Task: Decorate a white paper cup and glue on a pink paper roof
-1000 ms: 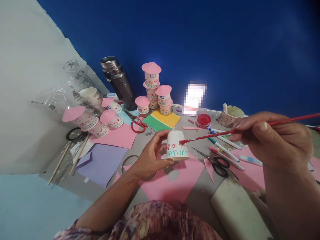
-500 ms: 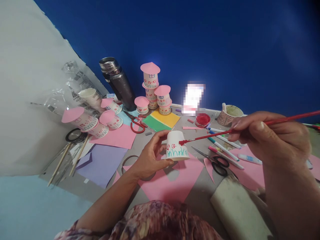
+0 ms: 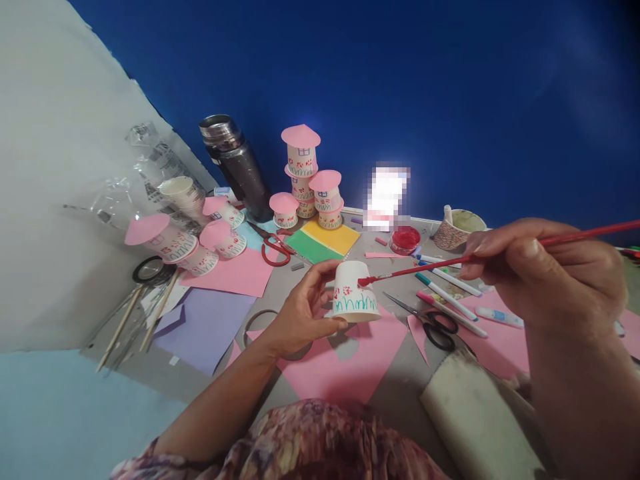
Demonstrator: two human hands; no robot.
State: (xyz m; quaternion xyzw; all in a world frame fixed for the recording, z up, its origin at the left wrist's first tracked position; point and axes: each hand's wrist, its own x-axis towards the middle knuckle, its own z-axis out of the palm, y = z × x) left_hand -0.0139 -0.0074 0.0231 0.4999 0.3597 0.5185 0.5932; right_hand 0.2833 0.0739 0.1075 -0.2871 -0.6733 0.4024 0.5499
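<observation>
My left hand (image 3: 300, 310) grips an upturned white paper cup (image 3: 354, 292) above the table, thumb under its rim. The cup carries red flower dabs and a row of green grass strokes. My right hand (image 3: 545, 273) pinches a thin red paintbrush (image 3: 450, 263); the red-loaded tip touches the cup's side near its upper right. An open pot of red paint (image 3: 405, 239) stands behind the cup. Below the cup lies a sheet of pink paper (image 3: 345, 363).
Finished cup houses with pink roofs (image 3: 303, 175) are stacked at the back, others lie at the left (image 3: 170, 241). A steel flask (image 3: 235, 163), red scissors (image 3: 274, 248), black scissors (image 3: 433, 327), markers (image 3: 445, 297), a water mug (image 3: 457, 230) and wooden sticks (image 3: 125, 320) lie around.
The brush tip has crept slightly higher on the cup. Both hands otherwise hold nearly the same position.
</observation>
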